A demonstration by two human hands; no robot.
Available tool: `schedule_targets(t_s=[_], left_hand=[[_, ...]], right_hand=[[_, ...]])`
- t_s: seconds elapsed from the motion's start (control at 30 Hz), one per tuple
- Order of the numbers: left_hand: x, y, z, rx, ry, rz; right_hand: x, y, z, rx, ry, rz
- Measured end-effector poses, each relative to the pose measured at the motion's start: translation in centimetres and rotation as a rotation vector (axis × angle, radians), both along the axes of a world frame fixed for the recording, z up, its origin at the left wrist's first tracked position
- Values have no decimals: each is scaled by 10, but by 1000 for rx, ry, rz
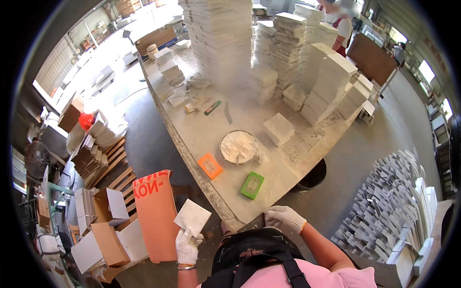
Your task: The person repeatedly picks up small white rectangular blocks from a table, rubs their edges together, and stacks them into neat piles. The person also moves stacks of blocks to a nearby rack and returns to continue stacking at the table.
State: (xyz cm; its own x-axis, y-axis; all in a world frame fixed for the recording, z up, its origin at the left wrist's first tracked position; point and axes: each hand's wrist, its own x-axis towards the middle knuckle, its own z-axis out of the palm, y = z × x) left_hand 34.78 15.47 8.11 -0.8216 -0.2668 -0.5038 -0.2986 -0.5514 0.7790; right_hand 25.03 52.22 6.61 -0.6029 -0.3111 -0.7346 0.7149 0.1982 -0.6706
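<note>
My left hand (187,246), in a white glove, grips a small square white tile (192,217) by its lower edge, held up beside the near-left corner of the dusty work table (201,139). My right hand (284,217), also gloved, rests with curled fingers on the table's near edge and holds nothing that I can see. On the table in front lie a green pad (252,185), an orange pad (210,166) and a round basin of white powder (238,147).
Tall stacks of white tiles (223,38) fill the far table. A small tile stack (278,128) sits mid-table. A black bucket (312,176) stands under the right edge. An orange carton (154,213), open boxes and pallets lie left; grey tiles (389,201) lean at right. A person (336,21) stands beyond.
</note>
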Motion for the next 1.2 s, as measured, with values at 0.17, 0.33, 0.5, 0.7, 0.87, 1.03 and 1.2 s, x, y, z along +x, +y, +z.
schedule_targets(t_s=[0.17, 0.33, 0.5, 0.7, 0.87, 1.03, 1.2], left_hand=[[-45, -65, 7, -56, 24, -170], [-73, -81, 26, -66, 88, -269], [-85, -69, 32, 182, 89, -326], [-130, -73, 28, 320, 110, -513], [-204, -89, 15, 342, 82, -630], [-290, -104, 12, 349, 12, -838], [-343, -114, 5, 417, 20, -873]], right_hand=[[25, -25, -4, 71, 112, -249], [3, -19, 23, 271, 394, -497], [-74, 17, 29, 634, 914, -588], [-159, 2, 58, 980, 944, -234], [-229, -17, 55, 1238, 770, 9], [-260, -8, 41, 1317, 644, 78], [-284, -22, 61, 1276, 465, 150]])
